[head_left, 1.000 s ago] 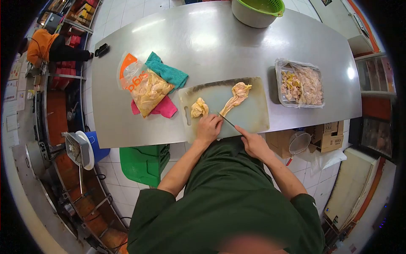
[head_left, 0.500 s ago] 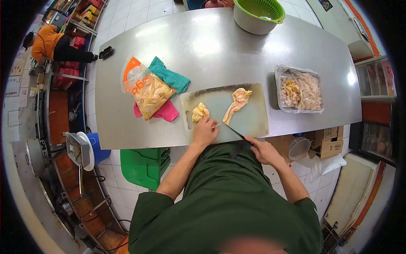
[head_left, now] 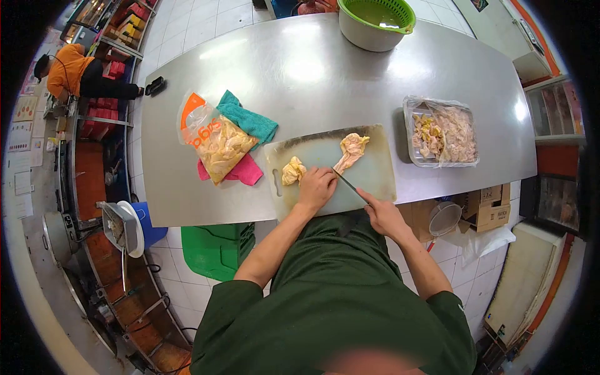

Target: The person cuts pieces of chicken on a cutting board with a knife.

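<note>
A pale cutting board (head_left: 375,172) lies at the near edge of a steel table (head_left: 312,69). On it rest a long strip of raw meat (head_left: 350,150) and a smaller cut lump (head_left: 292,170). My left hand (head_left: 315,186) presses down on the near end of the strip. My right hand (head_left: 382,214) grips a knife (head_left: 347,182) by its handle, the blade angled up and left with its tip at the strip beside my left fingers.
A plastic bag of pale pieces (head_left: 215,139) lies on teal (head_left: 250,117) and pink (head_left: 240,170) cloths left of the board. A tray of cut meat (head_left: 441,131) sits right. A green colander in a bowl (head_left: 376,19) stands far. A person in orange (head_left: 72,69) works at left.
My left hand shifted right, from beside the cut lump onto the strip's near end. My right hand moved the knife up and left, bringing the blade back against the strip.
</note>
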